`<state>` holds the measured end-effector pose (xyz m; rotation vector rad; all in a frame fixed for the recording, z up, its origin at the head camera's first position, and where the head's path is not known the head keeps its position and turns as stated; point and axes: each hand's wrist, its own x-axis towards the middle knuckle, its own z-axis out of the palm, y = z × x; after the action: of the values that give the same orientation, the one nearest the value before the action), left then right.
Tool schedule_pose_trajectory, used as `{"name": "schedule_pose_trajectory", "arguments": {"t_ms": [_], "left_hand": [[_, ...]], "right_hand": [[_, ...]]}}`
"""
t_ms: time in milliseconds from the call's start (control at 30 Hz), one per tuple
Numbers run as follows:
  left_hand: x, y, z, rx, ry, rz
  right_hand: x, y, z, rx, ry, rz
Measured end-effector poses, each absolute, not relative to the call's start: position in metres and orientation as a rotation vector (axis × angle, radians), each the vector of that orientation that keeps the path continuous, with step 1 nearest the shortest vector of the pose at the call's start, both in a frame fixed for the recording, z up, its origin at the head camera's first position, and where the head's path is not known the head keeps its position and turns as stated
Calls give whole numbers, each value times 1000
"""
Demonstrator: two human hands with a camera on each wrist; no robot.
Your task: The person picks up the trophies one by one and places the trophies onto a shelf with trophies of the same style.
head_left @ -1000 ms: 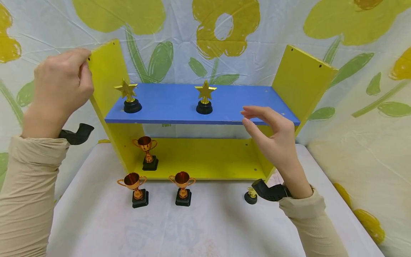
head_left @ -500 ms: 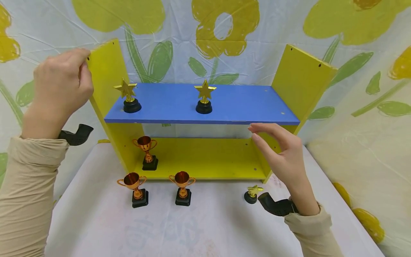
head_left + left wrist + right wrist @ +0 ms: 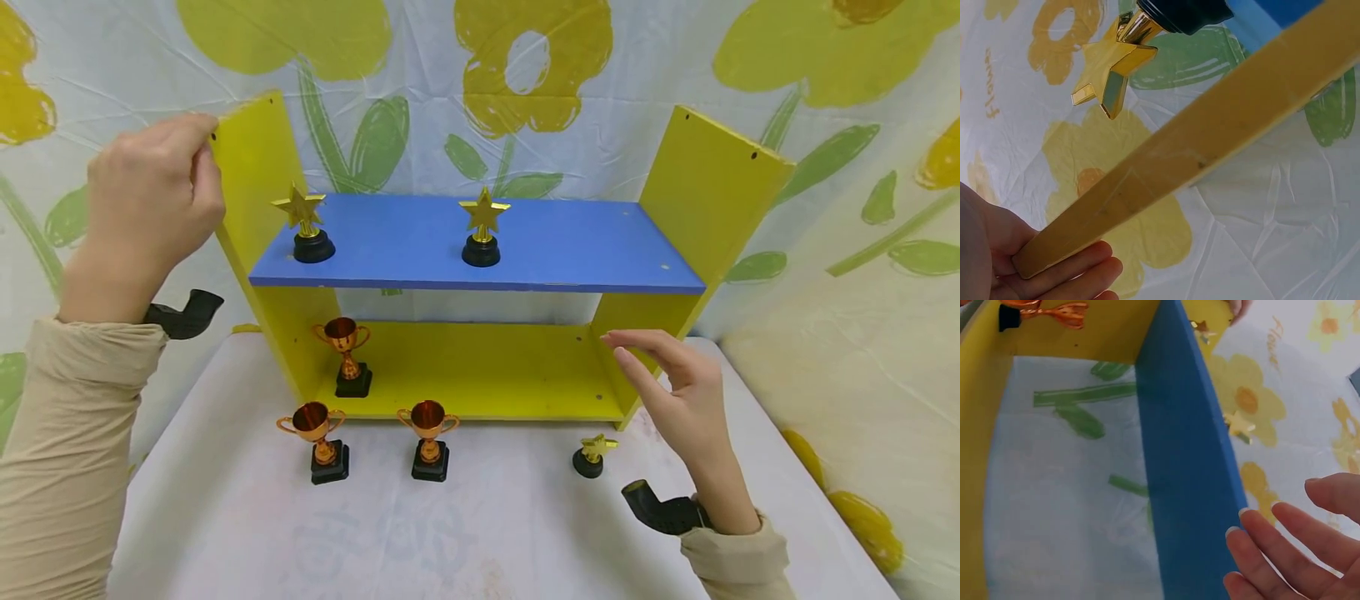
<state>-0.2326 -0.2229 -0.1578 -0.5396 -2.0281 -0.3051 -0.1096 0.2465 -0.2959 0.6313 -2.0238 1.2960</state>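
My left hand (image 3: 153, 187) holds the upper front corner of the shelf's yellow left side panel (image 3: 258, 179); in the left wrist view the panel's edge (image 3: 1166, 156) runs between palm and fingers. Two gold star trophies on black bases stand on the blue board, one at the left (image 3: 302, 212) and one mid-board (image 3: 484, 221). My right hand (image 3: 686, 396) is raised, holding nothing, thumb apart from its bent fingers, before the shelf's lower right part. Below it to the left, a third star trophy (image 3: 592, 454) stands on the table.
One bronze cup trophy (image 3: 347, 358) stands on the lower yellow board (image 3: 480, 367), at its left. Two more cups, a left one (image 3: 318, 442) and a middle one (image 3: 430, 437), stand on the white-covered table (image 3: 480, 542). A flower-print cloth (image 3: 420, 50) hangs behind.
My right hand has moved down and to the right, from in front of the blue board to below it, bringing the star trophy on the table into full view. The left hand keeps its hold.
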Motion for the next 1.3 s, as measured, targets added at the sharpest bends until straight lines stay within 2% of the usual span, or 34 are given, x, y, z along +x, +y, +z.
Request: {"name": "schedule_pose_trajectory", "arguments": {"t_ms": [300, 800, 1300], "left_hand": [[-232, -221, -157, -542, -2037, -300], [-231, -222, -158, -541, -2033, -288], [-232, -221, -158, -529, -2039, -290]], "right_hand": [[-110, 270, -326, 522, -2160, 1305], [-122, 310, -372, 650, -2371, 1291], [-127, 328, -391, 586, -2831, 1152]]}}
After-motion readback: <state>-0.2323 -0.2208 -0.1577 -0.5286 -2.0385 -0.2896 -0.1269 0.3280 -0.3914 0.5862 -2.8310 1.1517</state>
